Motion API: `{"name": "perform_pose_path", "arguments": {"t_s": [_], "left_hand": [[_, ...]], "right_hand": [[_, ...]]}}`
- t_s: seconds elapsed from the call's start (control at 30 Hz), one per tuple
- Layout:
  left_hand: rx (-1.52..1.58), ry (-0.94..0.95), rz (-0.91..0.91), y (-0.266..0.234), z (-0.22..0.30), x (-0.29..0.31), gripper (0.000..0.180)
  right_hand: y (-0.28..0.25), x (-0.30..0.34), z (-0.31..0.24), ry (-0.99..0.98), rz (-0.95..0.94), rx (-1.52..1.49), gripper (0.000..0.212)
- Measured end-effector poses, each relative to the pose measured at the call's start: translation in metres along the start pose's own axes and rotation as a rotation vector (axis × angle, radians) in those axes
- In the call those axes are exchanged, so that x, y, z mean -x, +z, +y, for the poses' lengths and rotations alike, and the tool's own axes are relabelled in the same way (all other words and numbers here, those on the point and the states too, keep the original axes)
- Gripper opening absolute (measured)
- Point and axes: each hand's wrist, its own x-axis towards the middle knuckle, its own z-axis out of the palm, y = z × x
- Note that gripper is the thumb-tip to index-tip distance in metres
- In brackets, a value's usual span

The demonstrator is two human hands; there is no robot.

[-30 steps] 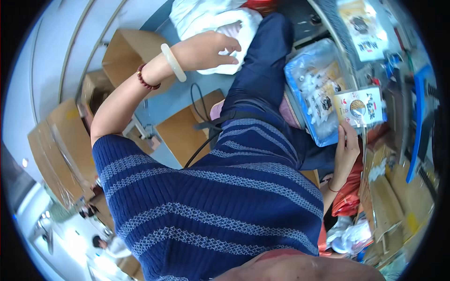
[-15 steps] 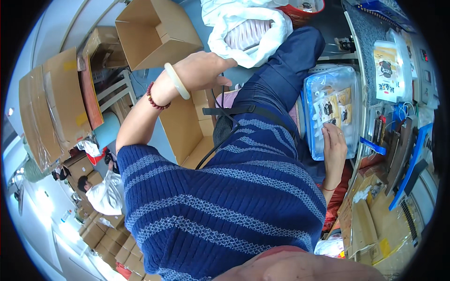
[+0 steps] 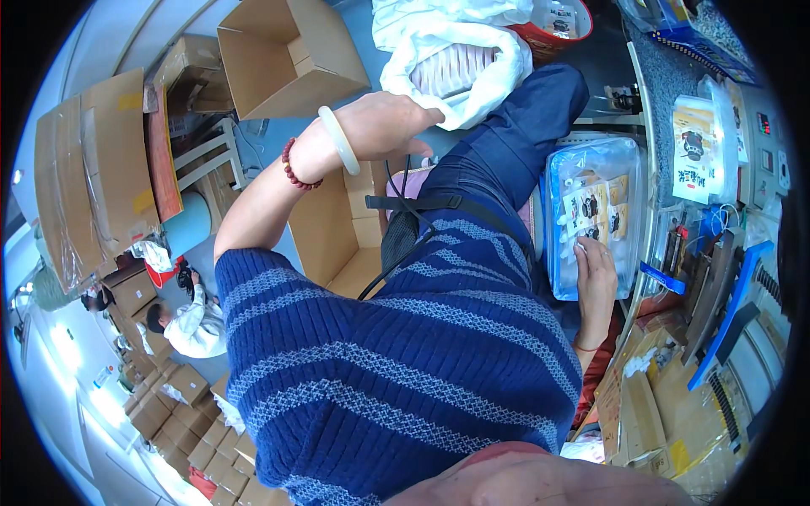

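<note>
My left hand, with a pale bangle and a red bead bracelet at the wrist, hangs above the open cardboard box beside my lap. Its thumb and fingers are apart, with nothing visible between them; the fingertips are near the rim of a white plastic sack holding rows of pale packs. My right hand is over the near end of a blue plastic-lined bin. Its fingers are bent together by small printed packets there; what they pinch is too small to make out.
Open cardboard boxes stand at the left, one further off and one by my lap. A workbench with printed pouches runs along the right. A red tub is at the far end. Another person works at the far left.
My view has shifted slightly. My left hand is a little further right in the picture, beside the sack. My right hand's fingers have drawn closer together over the bin.
</note>
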Motion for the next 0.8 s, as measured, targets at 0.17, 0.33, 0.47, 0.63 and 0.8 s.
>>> {"name": "perform_pose_path", "arguments": {"t_s": [0.17, 0.33, 0.47, 0.63, 0.8], "left_hand": [[-0.001, 0.072, 0.051, 0.001, 0.007, -0.007, 0.047], [-0.015, 0.151, 0.086, 0.010, 0.002, -0.026, 0.045], [-0.055, 0.178, 0.055, -0.012, -0.008, -0.034, 0.051], [-0.412, 0.252, 0.057, -0.084, 0.050, -0.074, 0.051], [-0.420, 0.669, 0.293, -0.111, 0.121, -0.152, 0.043]], "right_hand": [[0.002, 0.002, 0.004, -0.005, 0.002, 0.011, 0.017], [0.003, 0.000, 0.001, -0.071, 0.022, -0.022, 0.018], [0.019, -0.049, -0.046, -0.511, -0.043, -0.266, 0.021], [0.036, -0.102, -0.174, -0.945, -0.259, -0.667, 0.030], [0.045, -0.107, -0.212, -1.070, -0.352, -0.769, 0.030]]}}
